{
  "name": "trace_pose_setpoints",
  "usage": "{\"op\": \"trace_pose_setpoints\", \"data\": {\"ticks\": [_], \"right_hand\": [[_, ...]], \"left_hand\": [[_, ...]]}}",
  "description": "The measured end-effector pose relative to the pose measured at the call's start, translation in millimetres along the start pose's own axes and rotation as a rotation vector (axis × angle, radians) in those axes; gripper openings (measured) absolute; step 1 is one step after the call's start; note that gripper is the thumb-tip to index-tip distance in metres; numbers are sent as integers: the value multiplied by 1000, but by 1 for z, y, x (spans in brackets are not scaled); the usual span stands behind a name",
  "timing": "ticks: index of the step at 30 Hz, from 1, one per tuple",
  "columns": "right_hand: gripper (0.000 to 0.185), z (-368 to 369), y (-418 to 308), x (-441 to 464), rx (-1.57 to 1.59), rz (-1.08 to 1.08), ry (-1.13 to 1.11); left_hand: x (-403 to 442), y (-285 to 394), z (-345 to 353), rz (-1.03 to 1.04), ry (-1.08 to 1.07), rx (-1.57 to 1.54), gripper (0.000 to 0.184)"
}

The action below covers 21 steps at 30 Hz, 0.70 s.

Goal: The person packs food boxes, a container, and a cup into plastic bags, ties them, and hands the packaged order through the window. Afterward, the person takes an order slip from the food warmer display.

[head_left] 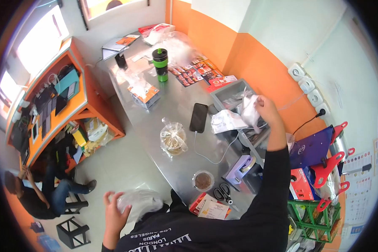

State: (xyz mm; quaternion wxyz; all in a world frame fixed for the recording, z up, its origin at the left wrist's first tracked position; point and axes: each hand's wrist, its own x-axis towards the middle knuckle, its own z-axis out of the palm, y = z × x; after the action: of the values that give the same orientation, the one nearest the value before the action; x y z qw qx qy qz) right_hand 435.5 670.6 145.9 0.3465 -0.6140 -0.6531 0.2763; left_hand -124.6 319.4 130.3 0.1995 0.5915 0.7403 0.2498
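My right hand [268, 110] reaches over a grey bin [227, 93] at the back right of the metal table. Its fingers are closed on a crumpled white piece [250, 111], plastic or paper. Another white piece [227, 122] lies over the bin's near edge. Low in the view, my left hand [115, 215] is raised with its fingers apart. Beside it is a translucent plastic bag [142, 202] near my lap; whether they touch I cannot tell. A tied clear bag [173, 139] with a yellowish-brown filling stands on the table near its left edge.
On the metal table [149, 126] are a phone [198, 117] on a white cable, a green-black tumbler [160, 65], a lidded cup [203, 180], a purple tape dispenser [241, 169] and scissors [223, 192]. At left, a seated person [38, 197] is beside an orange desk [88, 90].
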Motion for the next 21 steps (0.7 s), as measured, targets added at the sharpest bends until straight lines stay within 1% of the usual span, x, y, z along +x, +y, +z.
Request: {"op": "trace_pose_setpoints", "data": {"ticks": [1,2,3,4,5,6,7,8,9,10,11,12,13,14,16,17,18,19,21], "right_hand": [[5,13,-57,-28,27,23,-40],[12,29,-66,-44,119,-101,-113],[11,48,-93,-67,144,-158,-179],[10,68,-124,-94,140,-147,-214],[10,80,-157,-120,-4,-106,-295],[9,101,-171,-142,43,-218,-333],[9,122,-177,-163,43,-372,-321],[10,131,-191,-179,-4,-356,-397],[10,144,-193,-193,16,-411,-356],[11,154,-190,-204,32,-464,-310],[11,155,-184,-208,34,-462,-305],[14,154,-177,-211,94,-395,-281],[16,153,-168,-215,152,-325,-257],[16,155,-148,-218,150,-317,-246],[13,155,-106,-224,435,-66,-36],[15,143,-113,-225,683,103,-48],[15,135,-113,-225,679,109,-36],[22,128,-111,-223,891,116,130],[30,108,-97,-229,1099,117,314]], "left_hand": [[12,15,-5,37,-137,-70,45],[27,24,0,246,-162,-112,46],[43,30,8,453,-186,-148,46],[53,45,15,299,-324,-374,44],[61,63,23,140,-455,-601,42],[68,80,32,172,-496,-701,43],[73,95,40,207,-539,-802,44],[75,110,48,248,-527,-734,41],[75,120,55,294,-518,-669,39],[75,121,65,291,-519,-666,39],[77,120,76,214,-578,-653,35],[80,119,85,140,-639,-639,32],[78,117,90,98,-678,-727,23],[78,116,93,105,-690,-725,23],[77,112,98,92,-719,-944,20],[78,111,102,102,-698,-891,24],[77,111,104,106,-711,-892,24],[77,111,105,43,-726,-970,26],[78,115,103,-87,-764,-1064,31]]}}
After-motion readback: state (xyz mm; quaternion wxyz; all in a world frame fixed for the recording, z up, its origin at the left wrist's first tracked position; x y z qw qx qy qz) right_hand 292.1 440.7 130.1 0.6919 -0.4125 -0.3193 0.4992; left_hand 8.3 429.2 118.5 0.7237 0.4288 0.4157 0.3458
